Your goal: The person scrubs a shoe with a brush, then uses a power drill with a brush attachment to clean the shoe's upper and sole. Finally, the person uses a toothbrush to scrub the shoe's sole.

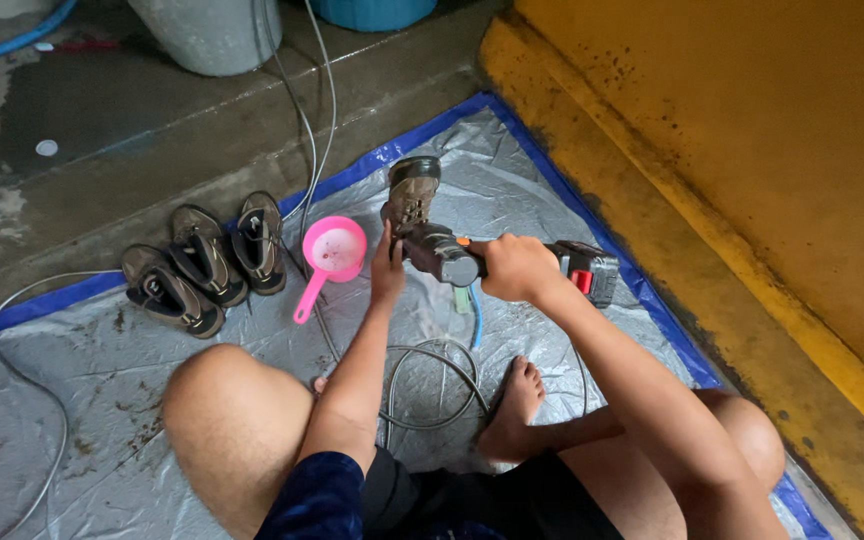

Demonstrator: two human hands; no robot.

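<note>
I squat on a silver tarp point(72, 400) with a blue edge. My right hand point(517, 268) grips the handle of a grey cordless spray gun point(452, 258) with a black battery pack point(590, 270) at its back end. The gun's nozzle meets a muddy brown boot point(410, 190) lying on the tarp. My left hand point(387, 268) rests on the boot's near end, fingers around it. A thin hose point(432, 380) hangs from the gun and loops on the tarp between my knees.
A pink plastic scoop point(332, 250) lies left of the boot. Three dark shoes point(202, 265) sit in a row further left. Grey buckets point(214, 32) stand on wet concrete behind. A yellow wall point(752, 150) rises at right. Cables point(307, 110) cross the floor.
</note>
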